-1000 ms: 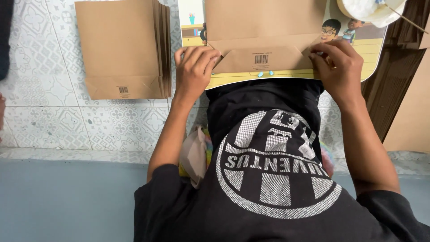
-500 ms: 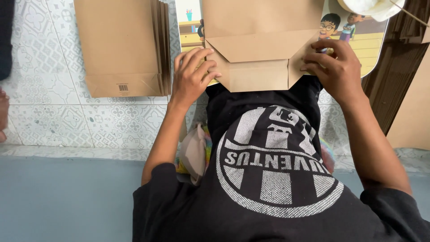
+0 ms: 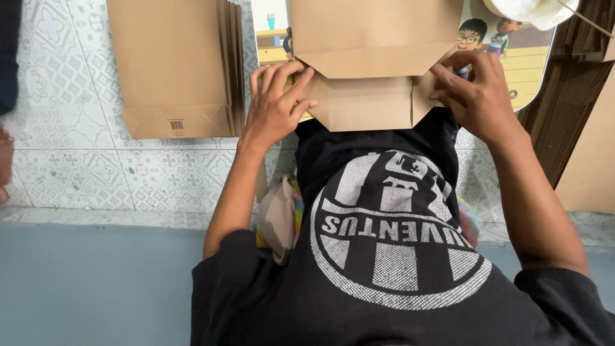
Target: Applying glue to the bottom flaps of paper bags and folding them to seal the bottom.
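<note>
Left hand lies flat, fingers spread, its grip apart, pressing the folded bottom flap of a brown paper bag. Right hand pinches the flap's opposite corner. The bag rests on a cartoon-printed board; a stack of bags lies on the tiled floor to the left.

Patterned tile floor carrying everything. Stack of flat brown paper bags lying on tiles at left. Cartoon-printed board resting on floor, bearing brown bag with bottom flaps spread open. Dark brown sheets lying at right, beside tan card.
</note>
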